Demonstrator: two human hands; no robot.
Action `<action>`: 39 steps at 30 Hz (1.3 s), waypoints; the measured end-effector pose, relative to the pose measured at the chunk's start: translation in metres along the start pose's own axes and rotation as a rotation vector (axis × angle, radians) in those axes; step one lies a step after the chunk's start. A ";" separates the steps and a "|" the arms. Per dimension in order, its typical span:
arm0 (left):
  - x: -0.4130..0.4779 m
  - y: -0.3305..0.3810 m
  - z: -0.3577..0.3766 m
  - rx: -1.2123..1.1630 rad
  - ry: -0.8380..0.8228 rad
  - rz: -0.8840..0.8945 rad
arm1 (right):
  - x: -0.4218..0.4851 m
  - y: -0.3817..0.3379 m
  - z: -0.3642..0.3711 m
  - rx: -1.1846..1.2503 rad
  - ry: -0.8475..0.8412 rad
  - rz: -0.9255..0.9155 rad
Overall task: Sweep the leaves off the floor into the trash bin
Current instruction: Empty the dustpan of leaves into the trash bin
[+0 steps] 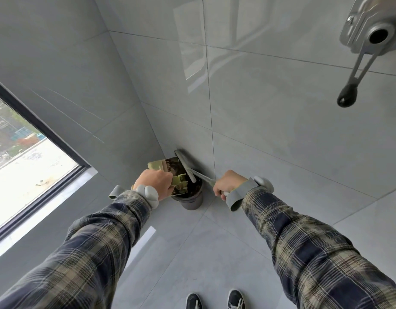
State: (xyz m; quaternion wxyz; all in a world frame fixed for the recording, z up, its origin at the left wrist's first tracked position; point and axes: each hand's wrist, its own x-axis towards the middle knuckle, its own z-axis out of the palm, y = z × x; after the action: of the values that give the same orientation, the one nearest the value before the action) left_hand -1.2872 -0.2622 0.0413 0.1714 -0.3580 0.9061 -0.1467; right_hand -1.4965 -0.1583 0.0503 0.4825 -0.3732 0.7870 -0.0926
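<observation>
Most leaves [183, 186] seem binned: left hand [155, 182] grips the dustpan [158, 165] tipped over the bin [192, 201], right hand [228, 184] grips the brush [184, 159] (none visible on the floor [214, 253]).

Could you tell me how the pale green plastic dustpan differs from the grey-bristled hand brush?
The pale green plastic dustpan is gripped by the left hand; the grey-bristled hand brush by the right hand. The dustpan is a broad tray holding dark debris; the brush is a narrow bar on a slim handle. Both hang over the dark grey round bin.
</observation>
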 end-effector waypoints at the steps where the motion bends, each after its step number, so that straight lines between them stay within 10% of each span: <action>1: 0.001 -0.003 -0.001 0.012 -0.006 0.009 | 0.000 0.002 0.000 0.016 0.000 0.011; 39: 0.010 0.004 -0.009 0.057 0.022 0.014 | -0.012 0.023 -0.012 -0.004 0.008 0.009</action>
State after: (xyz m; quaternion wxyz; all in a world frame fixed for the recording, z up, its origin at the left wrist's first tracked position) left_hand -1.2999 -0.2651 0.0457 0.1724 -0.3450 0.9058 -0.1754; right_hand -1.5144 -0.1369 0.0531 0.4791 -0.3703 0.7907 -0.0902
